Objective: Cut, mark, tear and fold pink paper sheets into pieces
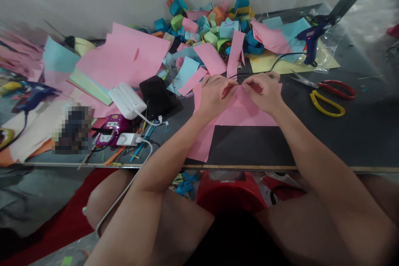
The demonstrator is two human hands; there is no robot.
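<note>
Both hands meet over pink paper (246, 114) on the dark tabletop. My left hand (217, 93) pinches a folded bit of this paper between thumb and fingers. Close beside it on the right, my right hand (263, 91) pinches the paper too, its fingertips nearly touching those of the left. The folded part between the fingertips is small and partly hidden. Another pink piece (201, 145) slants toward the table's front edge under my left forearm. Just behind the hands stands an upright pink strip (236, 54).
Red-and-yellow-handled scissors (335, 91) and a blue glue gun (313, 41) are on the right. Folded colored paper pieces (212, 29) pile up at the back. Leftward are pink sheets (124, 58), a black phone (156, 95), a white power bank (127, 100) and cables.
</note>
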